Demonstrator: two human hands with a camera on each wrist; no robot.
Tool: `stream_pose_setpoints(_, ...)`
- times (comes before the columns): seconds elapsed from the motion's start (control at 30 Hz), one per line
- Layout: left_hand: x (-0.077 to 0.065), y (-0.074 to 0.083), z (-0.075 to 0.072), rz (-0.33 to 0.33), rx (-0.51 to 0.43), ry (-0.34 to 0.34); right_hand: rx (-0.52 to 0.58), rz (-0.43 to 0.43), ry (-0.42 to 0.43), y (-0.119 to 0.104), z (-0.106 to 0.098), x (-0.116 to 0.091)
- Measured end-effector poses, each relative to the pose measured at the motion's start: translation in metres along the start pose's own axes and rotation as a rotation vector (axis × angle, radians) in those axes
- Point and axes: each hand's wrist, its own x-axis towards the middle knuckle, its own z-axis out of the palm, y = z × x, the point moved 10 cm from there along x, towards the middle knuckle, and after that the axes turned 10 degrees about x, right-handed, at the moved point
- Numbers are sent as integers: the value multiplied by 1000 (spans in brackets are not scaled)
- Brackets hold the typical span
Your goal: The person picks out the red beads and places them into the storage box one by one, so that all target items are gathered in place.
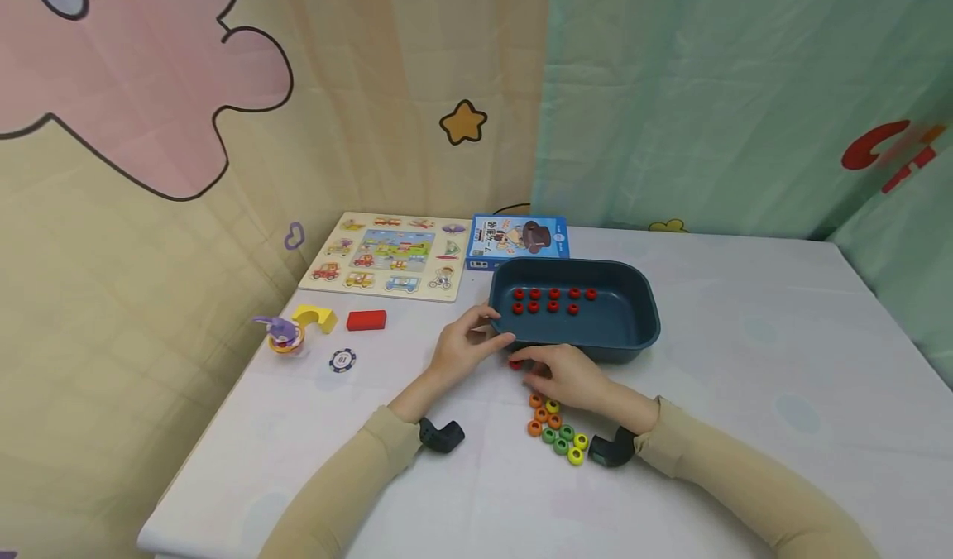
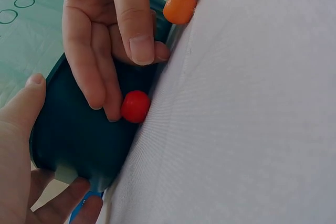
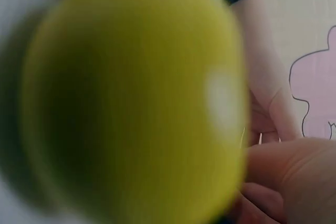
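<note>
A dark blue tray [image 1: 625, 315] holds two rows of red beads [image 1: 554, 293]. My left hand [image 1: 463, 346] grips the tray at its near left corner; in the left wrist view its thumb [image 2: 26, 98] lies against the near wall and its fingers go round the end. In front of the tray, a loose red bead [image 2: 135, 106] sits on the table at the fingertips of my right hand [image 1: 569, 377]. Those fingers are loosely bent, with the thumb apart from the bead. Orange, green and yellow beads [image 1: 561, 446] cluster below that hand. A blurred yellow bead [image 3: 136, 98] fills much of the right wrist view.
Behind the tray lie a blue box [image 1: 517, 241] and a wooden picture puzzle [image 1: 454, 286]. Further left are a red block [image 1: 366, 320], a yellow arch block [image 1: 316, 317], a purple toy figure [image 1: 283, 333] and a round chip [image 1: 343, 360]. A curtain hangs behind the table.
</note>
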Motion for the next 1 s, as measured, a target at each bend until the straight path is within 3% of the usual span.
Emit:
stream_pose_setpoints(0.17, 0, 0, 1, -7, -2, -6, 55, 7, 37, 0, 0, 0)
stream_pose_setpoints(0.47, 1, 0, 0, -12, 1, 1, 66, 59, -30, 4, 6, -1)
stream_pose_setpoints(0.63, 0, 0, 0, 6, 3, 5, 46, 23, -29, -4, 2, -5)
stream_pose_setpoints(0.73, 0, 0, 0, 9, 12, 7, 53, -12, -73, -21, -10, -9)
stream_pose_setpoints(0.87, -1, 0, -2, 1, 13, 16, 97, -16, -157, -36, -43, -12)
stream_pose_setpoints(1.0, -2, -1, -2, -7, 9, 20, 97, 47, -219, -18, -84, -5)
